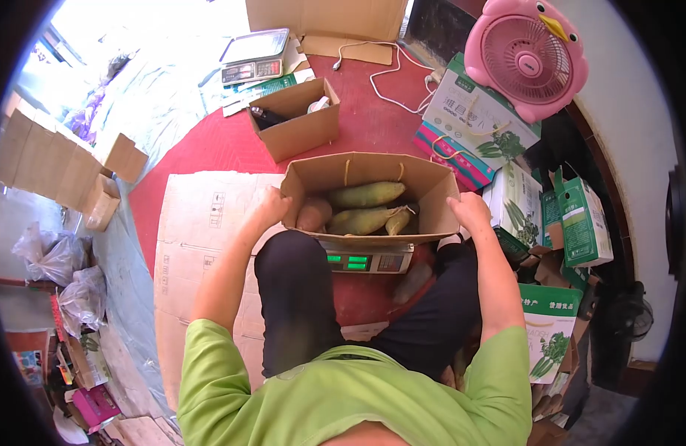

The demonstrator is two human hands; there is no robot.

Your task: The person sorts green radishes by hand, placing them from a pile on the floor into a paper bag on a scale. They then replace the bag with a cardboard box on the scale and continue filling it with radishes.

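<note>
An open cardboard box [439, 195] with two rope handles stands on a digital scale [387, 260] whose display glows green. Inside it lie several ears of corn in green husks [365, 195] and a rounded brownish item [314, 214] at the left end. My left hand [270, 207] is closed on the box's left end, at the upper edge. On the opposite end, my right hand [469, 212] grips the edge in the same way. Both hands are at about the same height, on either side of the corn.
A smaller box [306, 123] and a second scale [254, 56] are beyond the box. Printed cartons [462, 104] and a pink fan [527, 63] stand at the right. Flat cardboard [187, 260] lies at the left, plastic bags [83, 297] farther left.
</note>
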